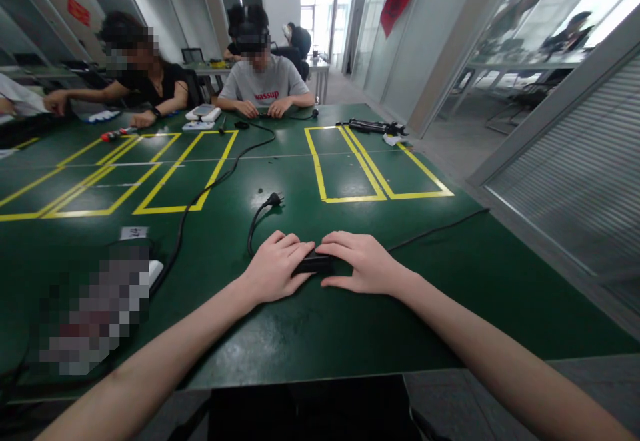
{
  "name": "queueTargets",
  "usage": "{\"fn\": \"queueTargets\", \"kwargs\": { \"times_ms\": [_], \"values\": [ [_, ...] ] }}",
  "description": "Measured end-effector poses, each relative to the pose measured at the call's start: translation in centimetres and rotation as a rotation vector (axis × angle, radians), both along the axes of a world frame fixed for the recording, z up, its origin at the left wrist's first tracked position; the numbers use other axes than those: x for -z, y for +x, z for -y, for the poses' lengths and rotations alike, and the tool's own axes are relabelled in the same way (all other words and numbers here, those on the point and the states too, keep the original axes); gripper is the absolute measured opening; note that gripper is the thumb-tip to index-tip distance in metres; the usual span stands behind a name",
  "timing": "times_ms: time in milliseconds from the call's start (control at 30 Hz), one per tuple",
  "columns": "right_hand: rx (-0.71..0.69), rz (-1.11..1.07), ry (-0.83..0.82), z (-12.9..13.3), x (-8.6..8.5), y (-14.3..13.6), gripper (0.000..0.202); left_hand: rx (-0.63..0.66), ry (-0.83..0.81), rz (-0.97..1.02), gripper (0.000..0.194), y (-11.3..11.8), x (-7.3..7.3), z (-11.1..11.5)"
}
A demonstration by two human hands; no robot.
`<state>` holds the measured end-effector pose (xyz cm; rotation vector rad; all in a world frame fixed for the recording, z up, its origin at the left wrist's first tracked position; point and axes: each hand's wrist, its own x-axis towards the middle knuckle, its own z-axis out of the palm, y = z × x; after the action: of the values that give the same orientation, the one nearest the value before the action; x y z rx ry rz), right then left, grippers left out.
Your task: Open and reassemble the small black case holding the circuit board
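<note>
A black power adapter (315, 265) lies on the green table in front of me, between my two hands. My left hand (277, 264) grips its left end, with fingers over the top and the thumb along the near side. My right hand (363, 262) closes round its right end, fingertips on top and thumb low at the front. Left of centre, a short black cord with a plug (273, 200) curls up from behind my left hand. Another thin black cable (437, 229) runs off to the right from behind my right hand. My fingers partly hide the adapter.
Yellow tape outlines (355, 199) mark the green table (310, 354). A long black cable (231, 169) crosses the left side, near a blurred-out item (97, 314) and a white label (134, 233). Two co-workers sit opposite. A folded black tripod-like object (377, 126) lies at the far right.
</note>
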<state>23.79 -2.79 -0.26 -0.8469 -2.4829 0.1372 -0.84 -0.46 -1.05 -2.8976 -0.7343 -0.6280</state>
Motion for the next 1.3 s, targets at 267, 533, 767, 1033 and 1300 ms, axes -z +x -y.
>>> {"fn": "queueTargets", "kwargs": {
  "times_ms": [267, 533, 767, 1033, 1300],
  "values": [
    [0.056, 0.058, 0.044, 0.2, 0.2, 0.0, 0.027, 0.005, -0.030, 0.103, 0.042, -0.3, -0.5, 0.0],
    [0.010, -0.234, -0.703, 0.0, -0.5, -0.3, 0.030, 0.059, 0.079, -0.005, 0.038, -0.1, -0.1, 0.2],
    [0.031, -0.531, -1.110, 0.0, 0.0, -1.1, 0.049, 0.044, 0.136, 0.062, 0.034, 0.4, -0.3, 0.3],
    [0.531, -0.775, -0.578, -4.5, -0.6, 3.8, 0.051, -0.032, 0.149, 0.243, 0.031, -1.0, -0.9, 0.1],
    [1.131, -0.840, 0.183, -6.4, -0.2, 15.9, 0.037, -0.005, 0.090, 0.218, 0.024, -0.9, -0.5, -0.2]
  ]
}}
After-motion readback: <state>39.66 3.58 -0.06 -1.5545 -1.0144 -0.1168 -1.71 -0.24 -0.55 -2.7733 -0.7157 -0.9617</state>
